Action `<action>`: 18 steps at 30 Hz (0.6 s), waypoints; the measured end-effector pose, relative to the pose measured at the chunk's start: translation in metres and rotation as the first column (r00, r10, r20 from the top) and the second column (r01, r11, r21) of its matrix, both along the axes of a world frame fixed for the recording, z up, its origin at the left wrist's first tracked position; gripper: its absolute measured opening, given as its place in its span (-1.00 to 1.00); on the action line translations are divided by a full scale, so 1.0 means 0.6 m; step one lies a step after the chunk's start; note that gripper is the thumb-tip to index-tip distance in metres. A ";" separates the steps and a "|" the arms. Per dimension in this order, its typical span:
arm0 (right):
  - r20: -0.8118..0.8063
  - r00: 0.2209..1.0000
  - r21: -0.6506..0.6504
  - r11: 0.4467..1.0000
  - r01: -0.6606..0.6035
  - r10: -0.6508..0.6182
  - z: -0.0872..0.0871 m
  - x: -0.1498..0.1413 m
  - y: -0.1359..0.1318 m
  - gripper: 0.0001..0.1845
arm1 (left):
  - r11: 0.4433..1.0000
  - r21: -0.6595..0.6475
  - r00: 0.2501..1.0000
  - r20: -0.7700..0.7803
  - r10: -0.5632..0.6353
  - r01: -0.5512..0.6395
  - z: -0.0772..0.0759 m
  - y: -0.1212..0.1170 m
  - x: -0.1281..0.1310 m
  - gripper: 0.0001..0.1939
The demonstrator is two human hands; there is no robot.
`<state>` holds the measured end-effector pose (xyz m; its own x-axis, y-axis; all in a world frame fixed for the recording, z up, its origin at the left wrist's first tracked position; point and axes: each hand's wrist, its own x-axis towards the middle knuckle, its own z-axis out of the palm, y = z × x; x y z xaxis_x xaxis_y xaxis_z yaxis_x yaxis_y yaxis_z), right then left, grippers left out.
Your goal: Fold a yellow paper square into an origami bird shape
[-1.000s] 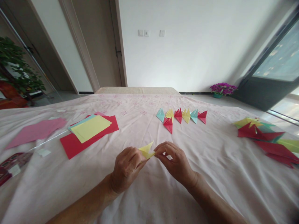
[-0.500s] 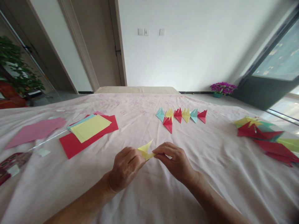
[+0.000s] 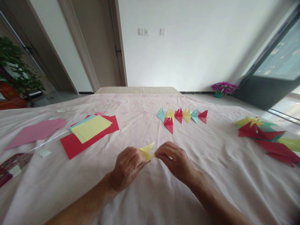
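Between my hands is a yellow folded paper piece [image 3: 146, 151], with one pointed flap standing up and a narrow tip toward the right. My left hand [image 3: 128, 165] is closed around its left part, hiding that side. The fingertips of my right hand [image 3: 174, 159] pinch the narrow tip at its right end. Beyond my hands, several small folded paper pieces stand in a row, among them a blue one [image 3: 161, 115], a red one [image 3: 178, 116] and a yellow one [image 3: 187, 115]. A single red folded piece [image 3: 169, 124] lies in front of the row.
On the left are yellow sheets [image 3: 91, 128] over red paper [image 3: 70, 147], pink paper [image 3: 37, 132] and a dark red packet [image 3: 15, 165]. Larger folded papers [image 3: 260, 134] lie at the right. A wrinkled pale pink cloth [image 3: 145, 200] covers the table.
Both hands keep their hold on the yellow folded paper. The paper's upright flap has shifted very slightly to the right.
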<state>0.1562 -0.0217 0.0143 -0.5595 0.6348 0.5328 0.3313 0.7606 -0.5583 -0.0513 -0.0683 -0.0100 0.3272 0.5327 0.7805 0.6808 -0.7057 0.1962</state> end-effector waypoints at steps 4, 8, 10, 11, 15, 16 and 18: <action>0.036 0.999 0.040 0.999 0.000 -0.002 0.003 -0.001 0.001 -0.85 | 0.999 -0.048 0.999 0.047 0.011 -0.009 -0.004 -0.003 0.005 -0.81; 0.072 0.997 0.066 0.998 0.018 -0.023 0.006 -0.001 0.001 -0.84 | 0.985 -0.168 0.994 0.098 0.041 -0.024 0.002 -0.008 0.016 -0.88; 0.050 0.999 0.050 0.999 0.019 -0.022 0.005 -0.001 0.002 -0.85 | 0.980 -0.200 0.990 0.135 0.029 -0.002 0.005 -0.008 0.020 -0.87; 0.022 0.999 0.027 0.999 0.023 -0.024 0.003 -0.001 0.002 -0.86 | 0.976 -0.215 0.986 0.164 0.020 0.016 0.005 -0.007 0.021 -0.88; -0.140 0.985 -0.207 0.975 0.075 -0.105 -0.015 -0.009 0.003 -0.96 | 0.950 -0.307 0.947 0.317 0.041 0.061 0.002 -0.004 0.025 -0.89; -0.177 0.975 -0.294 0.953 0.080 -0.136 -0.021 -0.012 0.003 -0.97 | 0.943 -0.326 0.937 0.346 0.053 0.067 0.000 -0.004 0.025 -0.89; -0.261 0.947 -0.473 0.880 0.046 -0.189 -0.032 -0.019 0.004 -0.90 | 0.935 -0.348 0.920 0.384 0.077 0.067 -0.003 -0.004 0.027 -0.90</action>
